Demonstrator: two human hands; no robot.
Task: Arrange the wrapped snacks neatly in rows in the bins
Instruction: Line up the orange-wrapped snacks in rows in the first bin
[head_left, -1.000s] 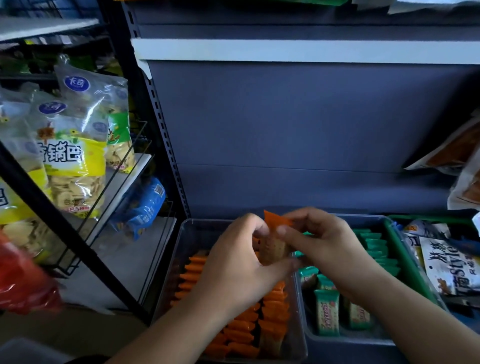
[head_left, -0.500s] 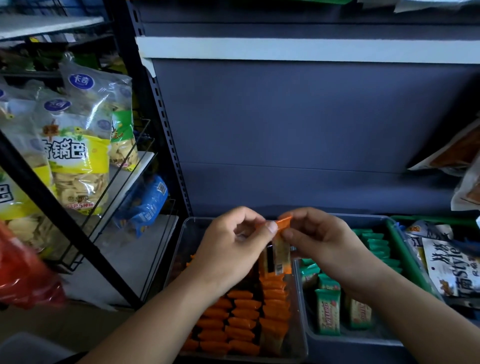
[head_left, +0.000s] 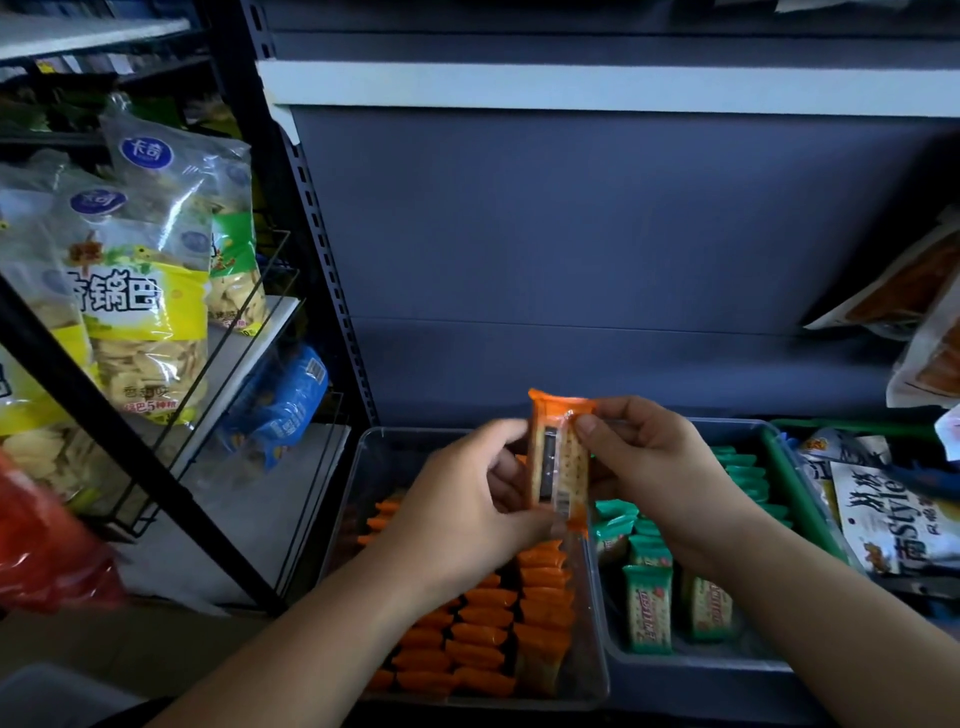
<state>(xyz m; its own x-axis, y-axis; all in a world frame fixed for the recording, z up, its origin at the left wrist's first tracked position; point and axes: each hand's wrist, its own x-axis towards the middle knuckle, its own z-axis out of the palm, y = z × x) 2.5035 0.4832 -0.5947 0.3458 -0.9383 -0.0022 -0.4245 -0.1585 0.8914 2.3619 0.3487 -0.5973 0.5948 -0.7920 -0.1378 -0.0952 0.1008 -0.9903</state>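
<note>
Both hands hold one or two orange wrapped snacks (head_left: 558, 457) upright above the bins. My left hand (head_left: 467, 499) grips their left side and lower end, and my right hand (head_left: 654, 467) pinches the right edge with thumb and fingers. Below lies a clear bin (head_left: 597, 639) with several orange snacks (head_left: 488, 629) standing in rows. To its right sits a grey bin (head_left: 691, 662) with green wrapped snacks (head_left: 649, 605), some in a row at the back and a few upright at the front.
A dark shelf back panel (head_left: 597, 249) rises behind the bins. A wire rack (head_left: 244, 364) on the left holds yellow chip bags (head_left: 135, 312) and a blue pack (head_left: 280, 405). More snack bags (head_left: 883, 514) lie at the right. A red bag (head_left: 47, 545) blurs at the near left.
The orange snack has been raised a little and turned upright, with its back seam facing me. Both hands keep their hold and have shifted slightly upward.
</note>
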